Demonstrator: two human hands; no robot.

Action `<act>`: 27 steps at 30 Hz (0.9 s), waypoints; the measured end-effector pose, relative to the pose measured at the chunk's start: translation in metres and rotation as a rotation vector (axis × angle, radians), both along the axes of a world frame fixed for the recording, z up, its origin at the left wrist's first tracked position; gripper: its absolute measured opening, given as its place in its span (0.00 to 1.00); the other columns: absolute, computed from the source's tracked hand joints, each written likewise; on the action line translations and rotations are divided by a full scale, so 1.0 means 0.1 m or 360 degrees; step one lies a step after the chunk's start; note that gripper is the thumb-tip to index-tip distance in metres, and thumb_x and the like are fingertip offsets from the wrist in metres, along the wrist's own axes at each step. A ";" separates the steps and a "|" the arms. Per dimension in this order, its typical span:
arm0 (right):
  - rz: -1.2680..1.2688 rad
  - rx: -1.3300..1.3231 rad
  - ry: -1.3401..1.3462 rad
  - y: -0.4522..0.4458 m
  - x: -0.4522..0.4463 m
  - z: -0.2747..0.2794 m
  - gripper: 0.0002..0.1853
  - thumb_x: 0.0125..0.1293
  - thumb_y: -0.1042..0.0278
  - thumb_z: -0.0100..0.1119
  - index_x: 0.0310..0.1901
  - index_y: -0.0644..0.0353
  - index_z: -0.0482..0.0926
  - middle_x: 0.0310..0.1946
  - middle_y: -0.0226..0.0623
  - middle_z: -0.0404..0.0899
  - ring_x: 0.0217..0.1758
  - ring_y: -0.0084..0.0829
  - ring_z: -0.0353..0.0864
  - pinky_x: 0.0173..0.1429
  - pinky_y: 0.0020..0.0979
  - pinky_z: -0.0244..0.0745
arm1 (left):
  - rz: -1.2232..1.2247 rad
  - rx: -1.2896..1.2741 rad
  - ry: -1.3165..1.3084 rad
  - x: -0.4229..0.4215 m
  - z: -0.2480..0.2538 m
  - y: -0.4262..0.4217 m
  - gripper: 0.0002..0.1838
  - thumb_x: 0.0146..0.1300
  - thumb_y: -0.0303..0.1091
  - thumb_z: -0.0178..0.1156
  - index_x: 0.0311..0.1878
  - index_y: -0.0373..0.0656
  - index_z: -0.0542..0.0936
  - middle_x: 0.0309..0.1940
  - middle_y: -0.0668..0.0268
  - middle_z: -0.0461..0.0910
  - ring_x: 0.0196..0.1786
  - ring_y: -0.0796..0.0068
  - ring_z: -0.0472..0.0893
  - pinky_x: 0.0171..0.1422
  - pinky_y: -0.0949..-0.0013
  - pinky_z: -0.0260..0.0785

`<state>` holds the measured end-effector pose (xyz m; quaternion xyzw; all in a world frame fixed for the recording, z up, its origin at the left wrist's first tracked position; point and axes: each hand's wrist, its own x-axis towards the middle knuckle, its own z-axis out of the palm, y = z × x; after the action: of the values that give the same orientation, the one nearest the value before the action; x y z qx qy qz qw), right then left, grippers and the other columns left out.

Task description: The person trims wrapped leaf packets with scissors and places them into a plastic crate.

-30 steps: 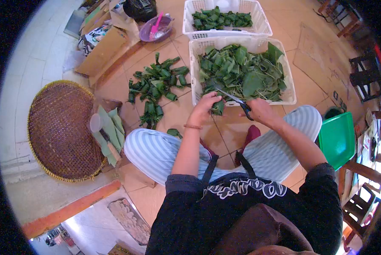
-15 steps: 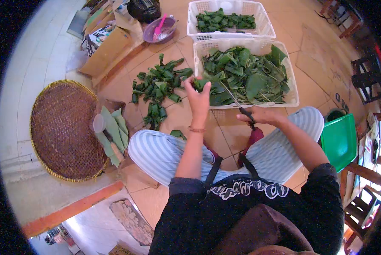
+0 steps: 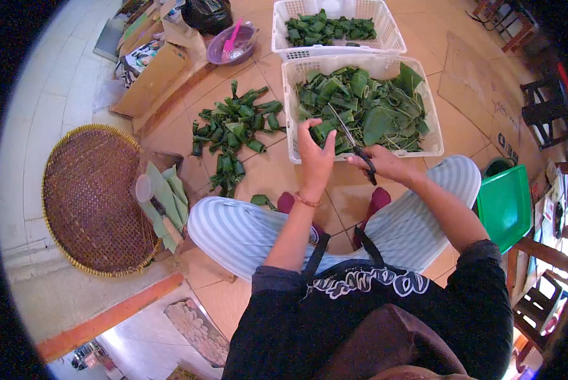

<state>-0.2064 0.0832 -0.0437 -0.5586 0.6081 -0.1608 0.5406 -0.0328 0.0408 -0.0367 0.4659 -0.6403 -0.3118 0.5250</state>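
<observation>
My left hand [image 3: 315, 155] grips a small green leaf roll [image 3: 324, 130] between thumb and fingers, over the near left edge of a white basket [image 3: 428, 101] full of cut and whole green leaves [image 3: 379, 123]. Scissors [image 3: 346, 130] are in my right hand [image 3: 385, 166], their blades pointing up and left over the leaves, just right of the roll. A loose pile of green leaf rolls [image 3: 233, 130] lies on the tiled floor left of the basket. One more piece of leaf [image 3: 262, 201] rests by my left knee.
Behind is a second white basket [image 3: 391, 35] with leaf rolls. A purple bowl [image 3: 232, 54] holding a pink utensil, a cardboard box [image 3: 151, 82] and a round woven tray [image 3: 94, 196] are at left. Flat leaves [image 3: 172, 196] lie beside the tray; a green tray [image 3: 504, 208] is at right.
My left hand moved left with a leaf piece, then came back right over the basket edge holding a roll. The scissors in my right hand now point more steeply upward.
</observation>
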 end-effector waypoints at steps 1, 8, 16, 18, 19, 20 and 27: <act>-0.0007 -0.0027 0.0064 0.01 0.01 0.02 0.30 0.50 0.32 0.56 0.20 0.59 0.78 0.12 0.31 0.69 0.18 0.26 0.68 0.25 0.33 0.65 | 0.0011 0.0024 -0.0003 0.00 -0.01 0.00 0.19 0.53 0.27 0.61 0.46 0.36 0.66 0.42 0.58 0.69 0.50 0.61 0.69 0.58 0.66 0.58; -0.0067 -0.0123 0.0237 0.02 0.00 -0.13 0.34 0.46 0.28 0.56 0.14 0.60 0.74 0.09 0.35 0.68 0.15 0.33 0.69 0.24 0.37 0.65 | 0.0077 0.0064 -0.0021 -0.01 -0.11 -0.02 0.18 0.53 0.27 0.61 0.45 0.36 0.66 0.41 0.58 0.69 0.49 0.62 0.69 0.58 0.67 0.58; -0.0239 -0.0203 0.0253 -0.09 -0.06 0.14 0.27 0.52 0.42 0.62 0.19 0.63 0.73 0.12 0.31 0.69 0.15 0.22 0.70 0.19 0.27 0.66 | 0.0123 0.0525 0.0081 -0.01 -0.42 -0.52 0.25 0.50 0.33 0.65 0.48 0.36 0.65 0.41 0.58 0.69 0.49 0.63 0.68 0.58 0.67 0.57; -0.0429 -0.0250 0.0165 -0.11 -0.09 0.20 0.27 0.52 0.42 0.62 0.18 0.64 0.72 0.12 0.31 0.69 0.15 0.22 0.70 0.20 0.27 0.66 | 0.0060 0.0547 0.0228 -0.14 -0.07 -0.91 0.36 0.50 0.37 0.66 0.58 0.36 0.58 0.50 0.56 0.67 0.53 0.64 0.67 0.57 0.64 0.60; -0.0517 -0.0271 0.0118 -0.13 -0.08 0.22 0.27 0.52 0.42 0.62 0.18 0.64 0.72 0.12 0.30 0.69 0.16 0.22 0.69 0.20 0.27 0.65 | -0.0195 0.0594 0.0617 -0.19 0.39 -1.00 0.41 0.50 0.40 0.67 0.61 0.36 0.53 0.54 0.56 0.64 0.54 0.64 0.67 0.57 0.62 0.61; -0.0575 -0.0350 0.0113 -0.14 -0.10 0.23 0.27 0.53 0.42 0.61 0.19 0.64 0.72 0.13 0.30 0.69 0.17 0.21 0.69 0.20 0.27 0.65 | -0.0440 0.0634 0.1002 -0.20 0.73 -1.12 0.47 0.50 0.43 0.67 0.64 0.37 0.48 0.58 0.56 0.61 0.56 0.63 0.66 0.57 0.60 0.62; -0.0461 -0.0328 0.0172 -0.21 -0.22 0.05 0.32 0.52 0.34 0.56 0.20 0.64 0.75 0.13 0.36 0.70 0.18 0.29 0.69 0.27 0.34 0.66 | -0.0843 0.0229 -0.0341 0.75 1.29 -1.98 0.30 0.55 0.42 0.61 0.57 0.35 0.67 0.52 0.59 0.72 0.54 0.73 0.70 0.58 0.69 0.63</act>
<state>-0.2285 0.0622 -0.0382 -0.5255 0.6907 -0.2682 0.4182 0.0419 -0.1572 0.0925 0.3489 -0.7677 -0.4314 0.3205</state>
